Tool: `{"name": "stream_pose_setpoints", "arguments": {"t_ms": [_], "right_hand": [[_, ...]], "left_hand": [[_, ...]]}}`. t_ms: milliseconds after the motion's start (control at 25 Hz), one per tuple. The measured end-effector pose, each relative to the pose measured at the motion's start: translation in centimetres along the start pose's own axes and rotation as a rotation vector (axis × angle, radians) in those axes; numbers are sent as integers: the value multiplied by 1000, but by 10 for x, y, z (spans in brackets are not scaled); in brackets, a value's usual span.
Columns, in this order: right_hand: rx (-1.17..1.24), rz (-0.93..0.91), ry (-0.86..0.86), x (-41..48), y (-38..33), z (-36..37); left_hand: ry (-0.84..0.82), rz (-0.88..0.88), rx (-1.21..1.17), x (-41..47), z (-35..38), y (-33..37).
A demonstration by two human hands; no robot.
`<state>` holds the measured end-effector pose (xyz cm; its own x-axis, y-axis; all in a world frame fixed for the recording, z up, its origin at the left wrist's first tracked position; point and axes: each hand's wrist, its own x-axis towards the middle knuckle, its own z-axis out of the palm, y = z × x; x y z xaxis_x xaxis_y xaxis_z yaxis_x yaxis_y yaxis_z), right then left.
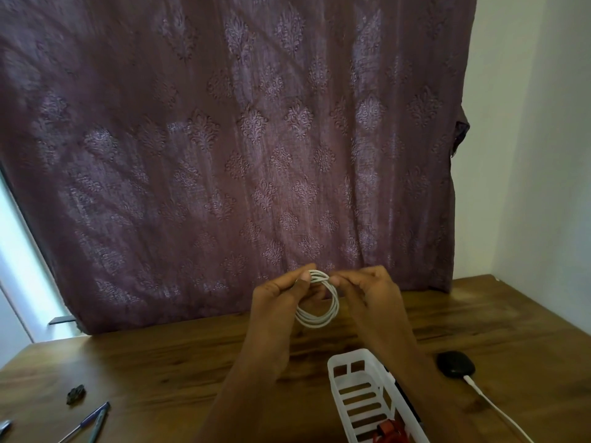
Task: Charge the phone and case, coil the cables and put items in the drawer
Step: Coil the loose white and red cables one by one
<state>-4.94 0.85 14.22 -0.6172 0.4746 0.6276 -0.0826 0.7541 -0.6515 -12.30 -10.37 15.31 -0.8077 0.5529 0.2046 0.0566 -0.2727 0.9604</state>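
A white cable [319, 318] is wound into a small coil of several loops and held up above the wooden table [153, 362]. My left hand [281, 302] pinches the coil's top left, and my right hand [367, 295] pinches its top right. Both hands grip the coil at chest height, in front of the curtain. A black earbud case [455, 363] lies on the table at the right, with a second white cable [499, 410] plugged into its near side. A white slatted plastic basket [358, 388] stands below my right forearm, with something red [388, 431] inside.
A purple patterned curtain [240, 139] hangs behind the table. Two pens [89, 422] and a small dark object [76, 394] lie at the table's left front. A dark flat edge [404, 398], partly hidden by my forearm, runs along the basket's right side.
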Motion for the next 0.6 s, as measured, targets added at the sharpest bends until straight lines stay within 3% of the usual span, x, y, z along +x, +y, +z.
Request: {"name": "stream_pose_setpoints", "arguments": {"t_ms": [160, 280, 440, 600], "right_hand": [[214, 135, -77, -12, -2, 10], [174, 170, -151, -15, -1, 14], [394, 241, -85, -17, -4, 11], [728, 509, -26, -14, -2, 10]], "left_hand": [[81, 19, -63, -2, 3, -4], [126, -5, -98, -3, 4, -9], [80, 4, -60, -4, 4, -10], [87, 76, 118, -3, 3, -12]]}}
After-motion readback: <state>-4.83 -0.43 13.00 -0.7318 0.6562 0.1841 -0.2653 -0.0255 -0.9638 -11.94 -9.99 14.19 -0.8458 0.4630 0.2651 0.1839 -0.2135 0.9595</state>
